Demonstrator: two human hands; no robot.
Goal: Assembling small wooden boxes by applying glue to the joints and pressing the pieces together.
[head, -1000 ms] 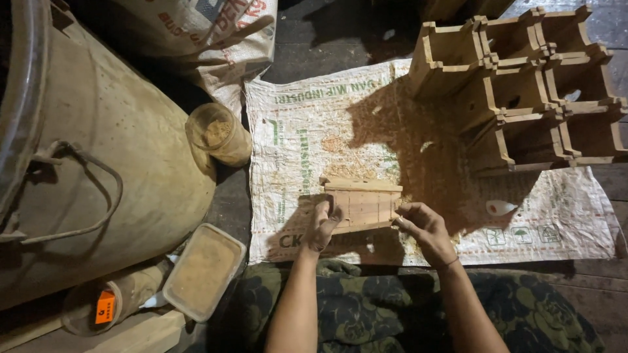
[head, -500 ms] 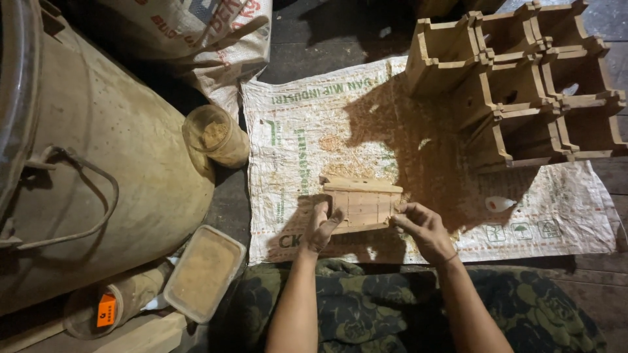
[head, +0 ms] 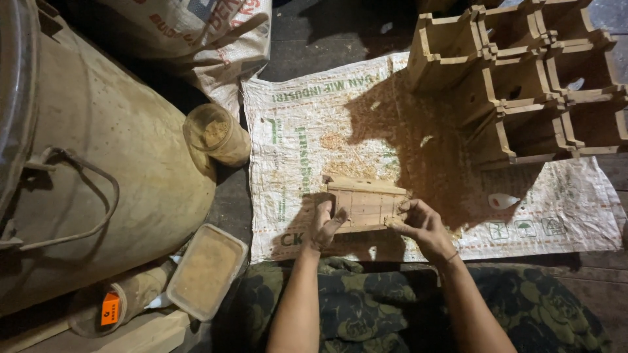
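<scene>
Small pale wooden box (head: 365, 204), plank lines visible, left hand (head: 325, 225) fingers clamped on its left end, right hand (head: 418, 225) fingers pinching its right end

A small pale wooden box (head: 365, 204) of flat slats lies on the printed sack, sawdust around it.

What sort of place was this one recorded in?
Probably a small, informal woodworking spot on a floor. Both hands, left and right, hold a small wooden box on a sawdust-strewn sack, beside stacked wooden boxes and a dusty metal drum.
</scene>
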